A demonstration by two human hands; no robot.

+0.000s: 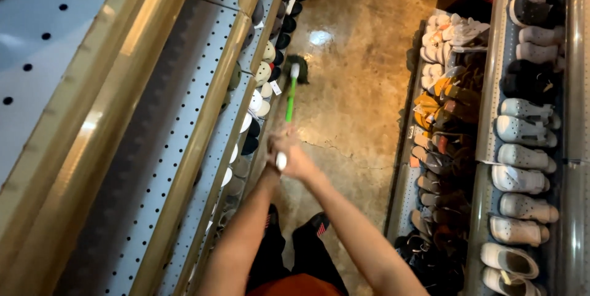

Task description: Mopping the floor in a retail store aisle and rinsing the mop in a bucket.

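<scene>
Left rack — pegboard shelves with wooden edges, upper ones bare; shoes, mostly white and black, in a row along the lowest edge by the floor. Right rack — pale clogs in a column near the right edge, dark ones above; brown and orange sandals and white sandals on the lower tier. Floor between — mottled brown concrete, cracked, glossy.
</scene>
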